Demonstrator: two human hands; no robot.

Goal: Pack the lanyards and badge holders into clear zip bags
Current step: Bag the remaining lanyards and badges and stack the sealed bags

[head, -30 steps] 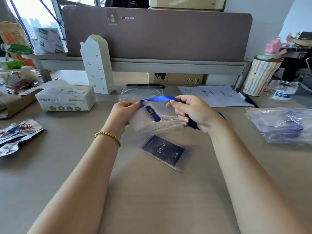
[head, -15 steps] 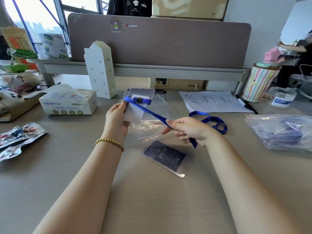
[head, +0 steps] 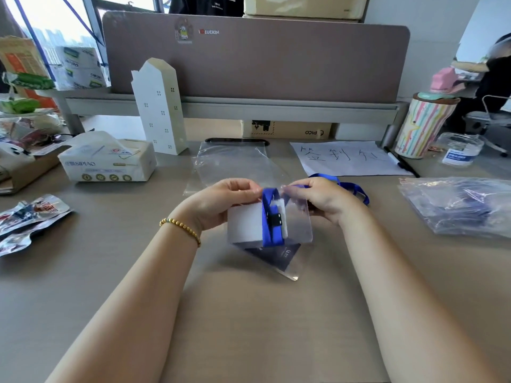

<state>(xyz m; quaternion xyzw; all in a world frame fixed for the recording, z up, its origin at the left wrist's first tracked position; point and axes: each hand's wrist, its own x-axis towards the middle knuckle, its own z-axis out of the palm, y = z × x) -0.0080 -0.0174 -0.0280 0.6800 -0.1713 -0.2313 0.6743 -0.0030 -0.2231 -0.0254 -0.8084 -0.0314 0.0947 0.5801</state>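
The left hand (head: 224, 201) pinches the top left edge of the holder (head: 249, 225), held just above the desk (head: 249, 327). The blue lanyard (head: 269, 217) wraps once around the holder's middle. The right hand (head: 322, 197) pinches the strap and the holder's top right corner; its tail lies behind on the desk. An empty bag (head: 235, 167) waits just beyond. Best to wind the strap flat and snug, keeping the bundle slim enough for the bag's mouth.

Your hands, left (head: 221, 200) and right (head: 323, 197), hold the badge holder (head: 249, 225) over the table (head: 249, 327); the zip bag (head: 235, 164) lies behind it. The tissue box (head: 107, 161) sits left, the paper sheet (head: 345, 158) behind right, the bag pile (head: 459, 205) far right.
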